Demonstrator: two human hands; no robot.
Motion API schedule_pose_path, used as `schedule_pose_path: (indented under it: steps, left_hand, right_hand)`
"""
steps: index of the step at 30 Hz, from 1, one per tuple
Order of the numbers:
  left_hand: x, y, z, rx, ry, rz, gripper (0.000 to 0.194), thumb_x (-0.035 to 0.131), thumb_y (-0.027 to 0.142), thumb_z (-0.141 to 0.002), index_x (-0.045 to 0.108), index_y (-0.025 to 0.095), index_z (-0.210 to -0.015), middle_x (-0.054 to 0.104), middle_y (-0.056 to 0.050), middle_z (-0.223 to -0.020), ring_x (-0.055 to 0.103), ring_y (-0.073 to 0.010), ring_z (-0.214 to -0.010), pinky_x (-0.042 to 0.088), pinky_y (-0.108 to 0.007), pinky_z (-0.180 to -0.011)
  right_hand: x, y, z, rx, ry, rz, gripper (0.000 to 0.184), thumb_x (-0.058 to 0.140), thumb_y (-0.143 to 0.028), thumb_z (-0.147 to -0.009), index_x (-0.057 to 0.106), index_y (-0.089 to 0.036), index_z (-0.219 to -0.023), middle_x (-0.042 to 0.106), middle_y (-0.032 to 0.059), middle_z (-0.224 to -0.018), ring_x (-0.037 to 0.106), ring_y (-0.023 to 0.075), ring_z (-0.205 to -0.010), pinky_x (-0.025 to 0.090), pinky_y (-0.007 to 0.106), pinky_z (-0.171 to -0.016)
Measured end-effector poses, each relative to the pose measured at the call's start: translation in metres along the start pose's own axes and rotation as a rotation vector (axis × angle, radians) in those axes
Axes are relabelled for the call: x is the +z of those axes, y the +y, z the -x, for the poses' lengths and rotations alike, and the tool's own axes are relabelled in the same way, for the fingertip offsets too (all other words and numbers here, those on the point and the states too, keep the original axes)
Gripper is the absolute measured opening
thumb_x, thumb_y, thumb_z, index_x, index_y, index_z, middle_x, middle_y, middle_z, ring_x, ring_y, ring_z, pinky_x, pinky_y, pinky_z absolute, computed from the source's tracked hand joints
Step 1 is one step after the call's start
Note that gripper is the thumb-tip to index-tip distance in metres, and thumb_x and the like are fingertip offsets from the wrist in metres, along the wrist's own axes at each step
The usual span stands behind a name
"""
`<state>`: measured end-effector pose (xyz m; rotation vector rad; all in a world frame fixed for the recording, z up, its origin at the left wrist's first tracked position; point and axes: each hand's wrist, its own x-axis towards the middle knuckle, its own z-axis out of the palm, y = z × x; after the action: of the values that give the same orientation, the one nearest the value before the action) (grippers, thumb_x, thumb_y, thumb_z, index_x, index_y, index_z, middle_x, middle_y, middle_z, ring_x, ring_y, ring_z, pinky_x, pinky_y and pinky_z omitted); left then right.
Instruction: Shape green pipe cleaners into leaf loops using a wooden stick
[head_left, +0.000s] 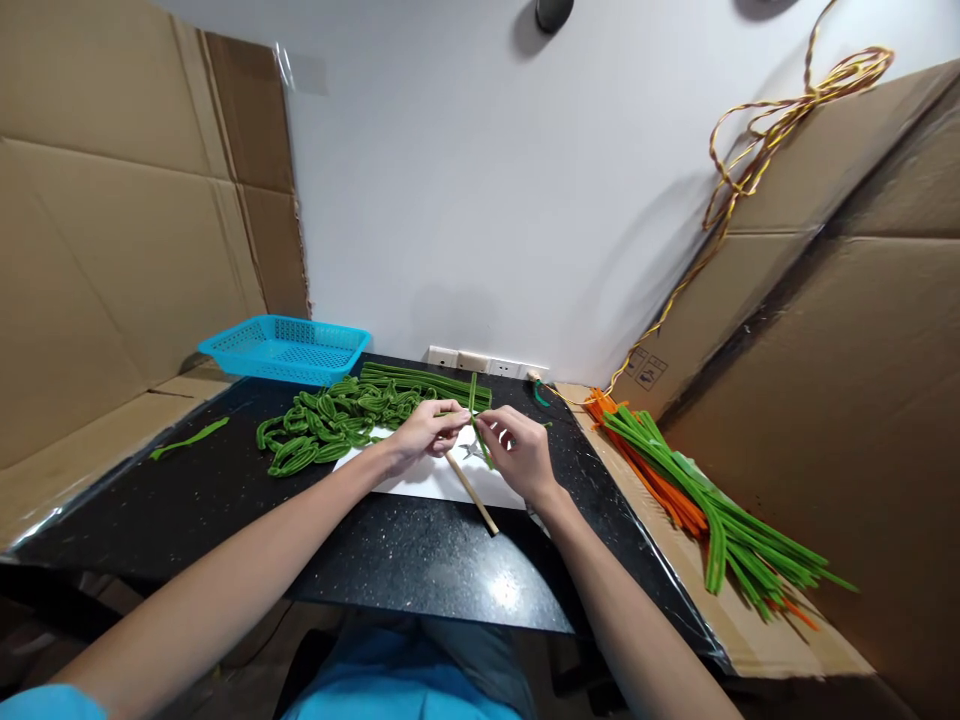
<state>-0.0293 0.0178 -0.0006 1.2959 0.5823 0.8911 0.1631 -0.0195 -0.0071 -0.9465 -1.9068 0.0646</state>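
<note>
My left hand [427,433] and my right hand [519,452] meet over a white sheet [439,480] on the black table [225,490]. Both hands pinch a green pipe cleaner [475,412] that is wound around a thin wooden stick [472,492]. The stick slants toward me from between the hands. The pipe cleaner's free end stands up above my fingers. A pile of bent green pipe cleaner loops [330,422] lies just left of my left hand. Small scissors [471,452] lie on the sheet between my hands.
Straight green pipe cleaners [424,381] lie behind the hands. A blue plastic basket [285,348] stands at the back left. One loose green piece [187,440] lies at the left. Green and orange pipe cleaners [697,490] lie on cardboard at the right. Cardboard walls flank both sides.
</note>
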Motion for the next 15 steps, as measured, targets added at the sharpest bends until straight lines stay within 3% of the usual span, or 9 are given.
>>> schedule_pose_path:
  steps: [6,15]
  left_hand:
    - [0.004,-0.004,0.000,0.003,0.008,0.043,0.040,0.081,0.047,-0.080,0.054,0.018,-0.078,0.047,0.006,-0.058,0.036,-0.0027,-0.038,0.017,-0.018,-0.040]
    - [0.002,-0.012,-0.001,0.039,0.093,0.025,0.045,0.084,0.051,-0.078,0.057,0.015,-0.079,0.051,0.005,-0.063,0.038,-0.0015,-0.039,0.017,-0.017,-0.038]
  right_hand:
    - [0.006,-0.004,0.002,-0.069,0.023,0.115,0.017,0.056,-0.027,-0.101,0.070,-0.022,-0.092,0.062,0.0015,-0.074,0.056,0.0139,-0.060,0.044,0.026,-0.059]
    - [0.025,0.002,0.008,-0.038,0.098,0.084,0.024,0.057,-0.028,-0.102,0.068,-0.020,-0.082,0.063,0.0009,-0.068,0.055,0.0135,-0.058,0.044,0.026,-0.059]
